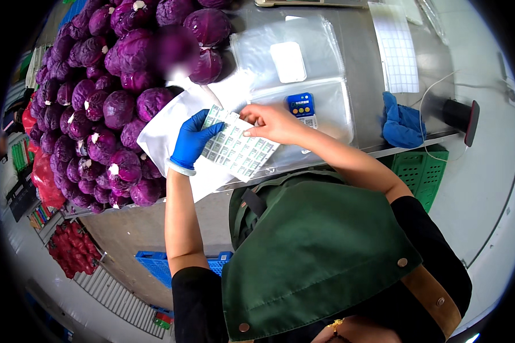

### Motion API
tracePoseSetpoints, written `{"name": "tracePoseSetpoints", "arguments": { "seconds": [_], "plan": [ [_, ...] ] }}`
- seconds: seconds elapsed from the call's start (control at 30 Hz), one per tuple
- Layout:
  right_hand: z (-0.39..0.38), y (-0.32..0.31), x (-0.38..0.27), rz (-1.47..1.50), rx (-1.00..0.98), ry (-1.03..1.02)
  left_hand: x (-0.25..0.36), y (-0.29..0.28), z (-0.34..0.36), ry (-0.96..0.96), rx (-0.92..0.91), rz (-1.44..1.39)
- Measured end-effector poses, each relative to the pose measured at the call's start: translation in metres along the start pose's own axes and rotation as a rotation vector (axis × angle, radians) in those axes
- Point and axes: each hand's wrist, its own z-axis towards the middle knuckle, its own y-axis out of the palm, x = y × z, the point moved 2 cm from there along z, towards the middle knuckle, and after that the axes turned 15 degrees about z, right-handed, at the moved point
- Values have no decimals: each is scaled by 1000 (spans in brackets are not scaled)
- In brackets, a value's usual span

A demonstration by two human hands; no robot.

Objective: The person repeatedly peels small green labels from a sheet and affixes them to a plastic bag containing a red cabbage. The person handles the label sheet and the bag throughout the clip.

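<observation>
My left hand (190, 140), in a blue glove, grips the left edge of a sheet of small printed stickers (237, 146), thumb on top. My bare right hand (269, 123) is at the sheet's upper right edge, its fingers curled and pinched there; whether a single sticker is between them is too small to tell. White paper (163, 128) lies under and beside the sheet. Clear plastic bags (329, 100) are spread on the table beyond my right hand, with a blue printed card (301, 105) on them.
Red cabbages (119, 110) are heaped along the left of the metal table (357, 51). A blue cloth (402, 123) and a gridded white sheet (396, 48) lie on the right. Past the table edge are a green crate (420, 174) and a dark device (460, 117) with a cable.
</observation>
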Motion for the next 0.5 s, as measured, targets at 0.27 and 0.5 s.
{"name": "tracePoseSetpoints", "arguments": {
  "seconds": [0.27,0.5],
  "plan": [
    [6,-5,-33,-394,235,-442,33,28,4,50,-77,47],
    [-2,-1,-20,-256,456,-478,33,29,7,-44,-49,130]
  ]
}}
